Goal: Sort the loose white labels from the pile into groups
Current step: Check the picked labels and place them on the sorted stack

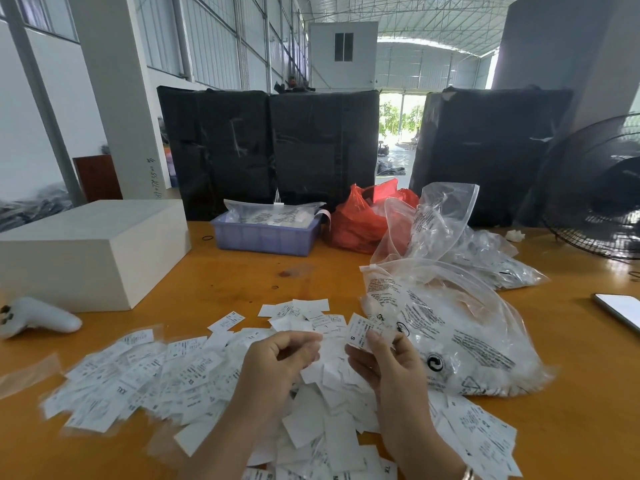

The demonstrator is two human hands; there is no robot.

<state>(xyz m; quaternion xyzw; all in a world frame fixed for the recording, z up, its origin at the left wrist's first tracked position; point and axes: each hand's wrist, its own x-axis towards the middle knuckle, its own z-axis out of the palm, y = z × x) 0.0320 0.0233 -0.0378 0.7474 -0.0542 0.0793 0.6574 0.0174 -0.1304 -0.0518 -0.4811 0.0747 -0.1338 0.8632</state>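
A wide pile of loose white labels (166, 379) with black print covers the near part of the wooden table (242, 275). My right hand (384, 362) pinches a small stack of labels (363, 332) upright above the pile; the front one reads "S". My left hand (277, 358) hovers beside it over the pile's middle, fingers curled with the thumb and fingertips pinched; I cannot tell whether it holds a label. A smaller group of labels (481, 431) lies at the near right.
Clear printed plastic bags (450, 327) lie right of the pile. A purple tray (263, 237), a red bag (360, 220), a white box (93, 251), a white controller (38, 317), a phone (620, 310) and a fan (595, 188) ring the table. Black wrapped bales (270, 147) stand behind.
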